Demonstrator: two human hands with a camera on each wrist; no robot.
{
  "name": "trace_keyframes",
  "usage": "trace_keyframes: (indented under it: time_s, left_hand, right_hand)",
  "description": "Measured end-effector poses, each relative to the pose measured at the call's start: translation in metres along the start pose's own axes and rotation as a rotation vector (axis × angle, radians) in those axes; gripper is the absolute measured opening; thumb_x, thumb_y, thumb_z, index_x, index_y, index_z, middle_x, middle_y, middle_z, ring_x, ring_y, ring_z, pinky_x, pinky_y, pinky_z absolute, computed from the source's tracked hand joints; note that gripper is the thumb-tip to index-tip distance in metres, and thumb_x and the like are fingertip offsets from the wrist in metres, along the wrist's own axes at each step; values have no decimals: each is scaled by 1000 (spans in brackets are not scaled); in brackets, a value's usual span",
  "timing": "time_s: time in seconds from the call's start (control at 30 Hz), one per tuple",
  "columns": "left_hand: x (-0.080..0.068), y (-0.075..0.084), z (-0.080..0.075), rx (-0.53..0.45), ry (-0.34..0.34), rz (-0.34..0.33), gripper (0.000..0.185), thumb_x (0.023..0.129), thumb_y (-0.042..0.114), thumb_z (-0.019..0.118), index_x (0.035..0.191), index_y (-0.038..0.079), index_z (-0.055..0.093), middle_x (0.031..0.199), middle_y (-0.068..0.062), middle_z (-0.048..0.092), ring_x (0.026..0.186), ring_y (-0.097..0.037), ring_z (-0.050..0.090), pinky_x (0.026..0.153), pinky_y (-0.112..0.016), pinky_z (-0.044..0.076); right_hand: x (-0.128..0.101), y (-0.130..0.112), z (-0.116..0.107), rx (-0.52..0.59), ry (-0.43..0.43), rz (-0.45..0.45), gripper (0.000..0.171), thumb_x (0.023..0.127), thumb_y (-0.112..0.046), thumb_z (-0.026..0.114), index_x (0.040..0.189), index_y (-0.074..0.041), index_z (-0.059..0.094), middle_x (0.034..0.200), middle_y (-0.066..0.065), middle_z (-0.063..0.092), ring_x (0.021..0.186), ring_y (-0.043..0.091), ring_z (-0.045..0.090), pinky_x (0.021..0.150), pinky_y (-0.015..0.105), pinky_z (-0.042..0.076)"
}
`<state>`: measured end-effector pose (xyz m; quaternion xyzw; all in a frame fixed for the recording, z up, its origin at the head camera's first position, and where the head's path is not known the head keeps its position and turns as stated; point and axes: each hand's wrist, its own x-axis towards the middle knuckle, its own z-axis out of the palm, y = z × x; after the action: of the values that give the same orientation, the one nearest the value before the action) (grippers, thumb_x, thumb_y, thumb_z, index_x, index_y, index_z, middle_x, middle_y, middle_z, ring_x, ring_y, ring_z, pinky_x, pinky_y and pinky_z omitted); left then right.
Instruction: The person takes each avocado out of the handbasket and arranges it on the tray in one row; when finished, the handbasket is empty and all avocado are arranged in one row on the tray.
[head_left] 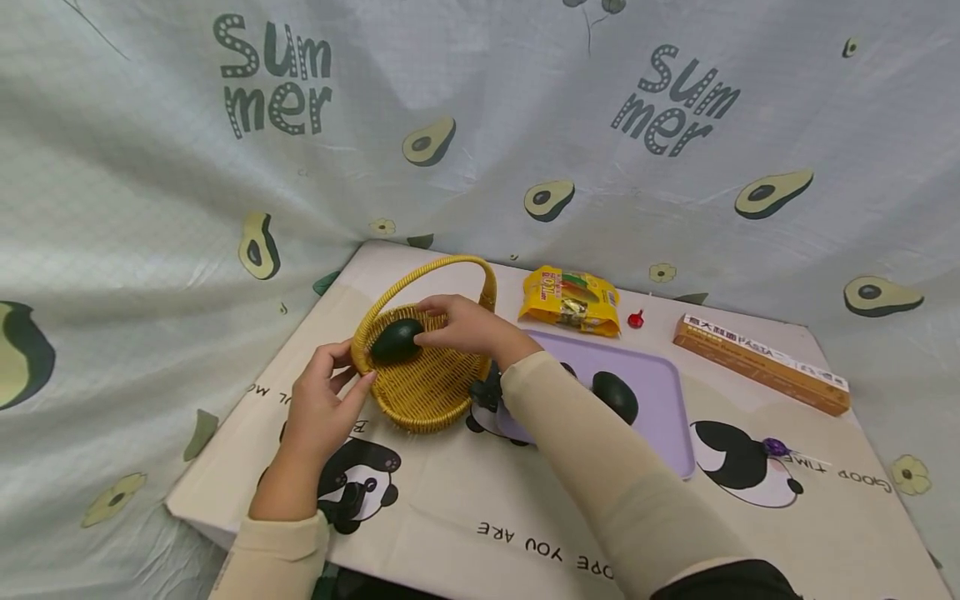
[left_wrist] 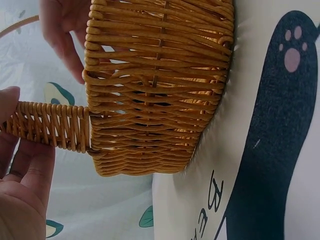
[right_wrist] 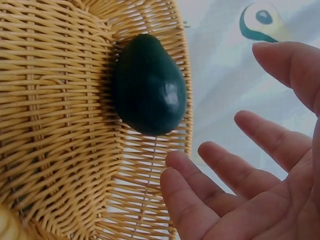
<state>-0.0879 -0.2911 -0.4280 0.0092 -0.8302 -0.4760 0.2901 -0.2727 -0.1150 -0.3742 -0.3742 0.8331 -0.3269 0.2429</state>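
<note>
From the head view we see our right hand (head_left: pixel 465 327) over the basket (head_left: pixel 427 387), fingertips seemingly touching the avocado (head_left: pixel 396 340) that lies inside against the wall. The right wrist view shows otherwise: the fingers (right_wrist: pixel 220 172) are spread and loose, just clear of the avocado. Our left hand (head_left: pixel 322 408) is at the rim by the handle (head_left: pixel 420 279); the left wrist view shows the thumb and fingers around the handle base, though contact is perhaps only light. A second avocado (head_left: pixel 617 396) on the tray (head_left: pixel 667 417) is partly hidden by our sleeve.
</note>
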Motion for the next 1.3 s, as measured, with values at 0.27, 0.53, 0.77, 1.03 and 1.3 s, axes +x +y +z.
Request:
trace_keyframes:
  time_s: [0.27,0.53,0.77,1.03,1.3]
  left_hand:
    - [1,-3,0,-7,-8,-3,51,88,-8,75,134,-1,52,131,-17,61,119,-27,62,104,-23,53]
    - [2,-4,-1,-7,-11,-5,51,88,-8,74,133,-1,52,131,-16,61,120,-28,62,105,-23,53]
    - [2,-5,0,-10,-15,-8,51,88,-8,75,133,-2,52,133,-15,60,121,-27,61,105,-20,52]
    - [2,-5,-1,-21,-16,4,50,88,-9,74,132,-2,52,134,-16,60,122,-32,62,105,-19,52]
    - [2,-6,-1,-53,-20,25,48,89,-9,73,131,-3,52,134,-17,59,122,-34,61,105,-17,51]
  right_hand:
    - [11,4,7,-7,2,46,58,97,-36,71,149,-17,53,153,9,52,143,27,47,119,45,46]
    - [24,7,18,18,12,48,59,96,-32,72,151,-21,51,155,6,50,145,26,44,121,45,43]
    - [33,8,27,42,-36,27,61,98,-28,71,154,-26,48,158,-1,48,147,22,41,125,42,37]
    - [43,6,33,0,-73,32,60,99,-25,70,155,-23,48,158,4,47,143,22,47,122,38,42]
    - [46,6,44,46,11,112,49,90,-27,81,134,-18,60,135,4,60,118,20,59,102,33,56]
